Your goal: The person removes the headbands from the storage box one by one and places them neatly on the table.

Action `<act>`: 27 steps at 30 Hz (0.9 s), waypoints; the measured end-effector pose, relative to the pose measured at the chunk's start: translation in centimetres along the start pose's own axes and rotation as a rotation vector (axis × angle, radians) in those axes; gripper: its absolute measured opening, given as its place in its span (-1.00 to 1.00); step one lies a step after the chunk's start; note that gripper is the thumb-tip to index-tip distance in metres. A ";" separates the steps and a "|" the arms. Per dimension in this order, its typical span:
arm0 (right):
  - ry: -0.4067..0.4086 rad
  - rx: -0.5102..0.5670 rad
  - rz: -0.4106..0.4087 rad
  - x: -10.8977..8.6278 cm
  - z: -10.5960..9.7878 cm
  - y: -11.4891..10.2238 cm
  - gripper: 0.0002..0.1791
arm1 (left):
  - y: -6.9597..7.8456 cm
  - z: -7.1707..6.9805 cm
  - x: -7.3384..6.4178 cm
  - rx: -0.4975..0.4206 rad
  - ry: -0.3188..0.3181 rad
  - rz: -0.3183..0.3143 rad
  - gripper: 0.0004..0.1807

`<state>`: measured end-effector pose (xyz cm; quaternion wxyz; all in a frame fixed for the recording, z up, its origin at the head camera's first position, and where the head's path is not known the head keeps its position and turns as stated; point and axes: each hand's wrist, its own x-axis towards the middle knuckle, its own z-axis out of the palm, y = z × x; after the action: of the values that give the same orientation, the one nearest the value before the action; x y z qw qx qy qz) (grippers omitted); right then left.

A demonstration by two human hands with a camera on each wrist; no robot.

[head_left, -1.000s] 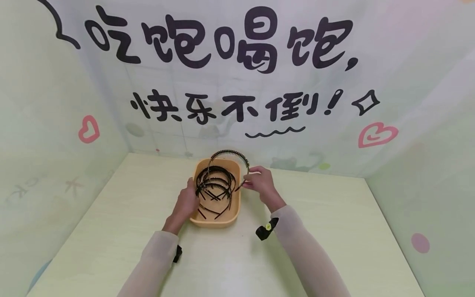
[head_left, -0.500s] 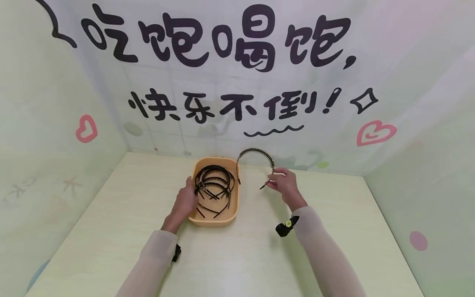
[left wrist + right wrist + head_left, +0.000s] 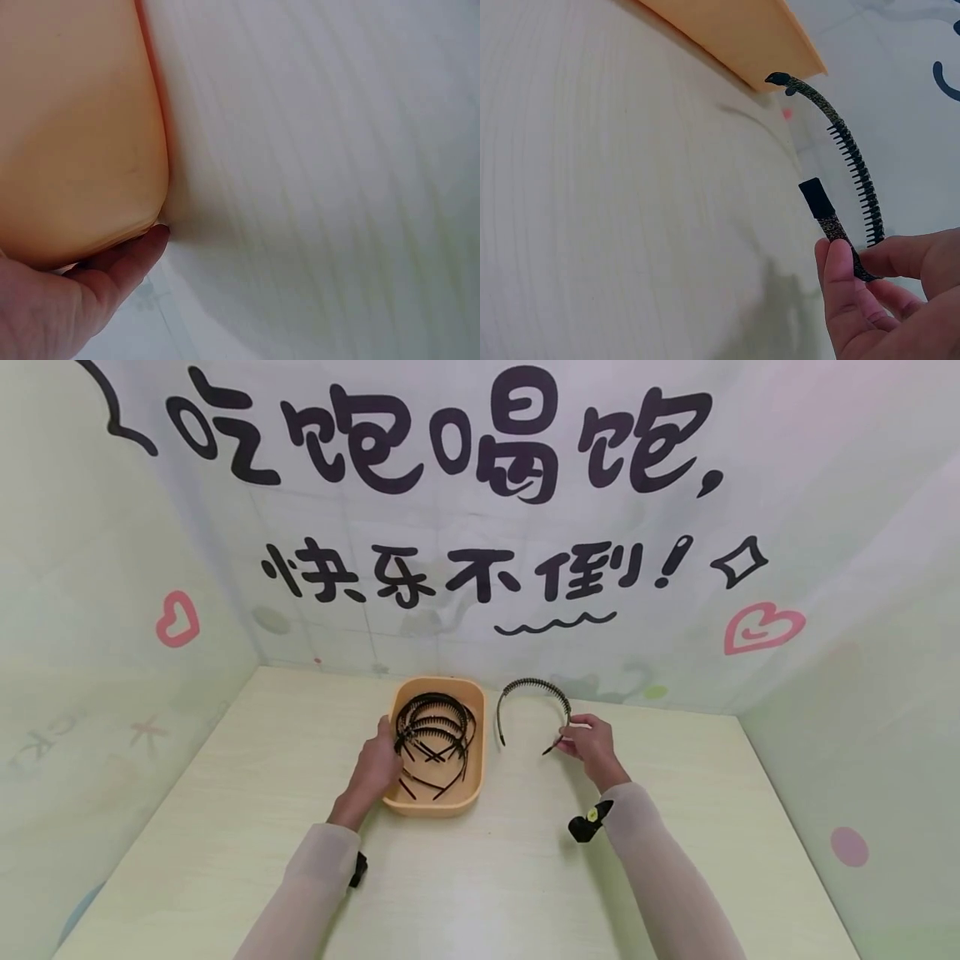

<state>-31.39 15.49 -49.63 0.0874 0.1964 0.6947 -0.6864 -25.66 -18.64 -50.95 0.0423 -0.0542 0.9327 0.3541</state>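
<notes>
An orange plastic bin [image 3: 433, 811] on the table holds several dark toothed headbands [image 3: 438, 727], lying overlapped. My left hand [image 3: 377, 766] grips the bin's left side; in the left wrist view a finger of the left hand [image 3: 112, 289] presses against the bin's outer wall [image 3: 90, 150]. To the right of the bin, my right hand [image 3: 594, 750] pinches one end of a single dark headband [image 3: 534, 683] with comb teeth. The right wrist view shows thumb and fingers of the right hand [image 3: 889, 300] around that end, while the headband's [image 3: 855, 161] other end is free.
The pale tabletop [image 3: 465, 893] runs back to a printed wall sheet [image 3: 450, 518] with large black lettering, standing just behind the bin. Side panels flank the table at left and right. A small black camera [image 3: 590, 822] sits on the right wrist.
My right hand has carried the headband from above the bin out to the right, then lowered it toward the tabletop. The left hand and the bin have stayed in place.
</notes>
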 end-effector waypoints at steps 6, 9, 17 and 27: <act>0.005 -0.029 -0.007 0.3 0.4 0.8 -0.59 | 0.1 -0.1 -0.1 -0.008 0.007 0.010 -0.20; 0.008 -0.053 -0.006 0.4 0.7 1.0 -0.60 | 0.1 -0.1 0.0 -0.007 0.011 0.009 -0.20; 0.001 -0.112 -0.010 0.6 0.9 1.6 -0.59 | 0.0 0.1 0.0 -0.004 0.013 0.012 -0.21; 0.030 -0.212 -0.031 0.7 0.9 1.7 -0.66 | -0.1 0.1 -0.1 -0.001 0.018 0.029 -0.23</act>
<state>-31.47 14.64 -51.53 0.0865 0.1855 0.7678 -0.6071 -25.52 -18.65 -51.11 0.0285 -0.0440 0.9335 0.3547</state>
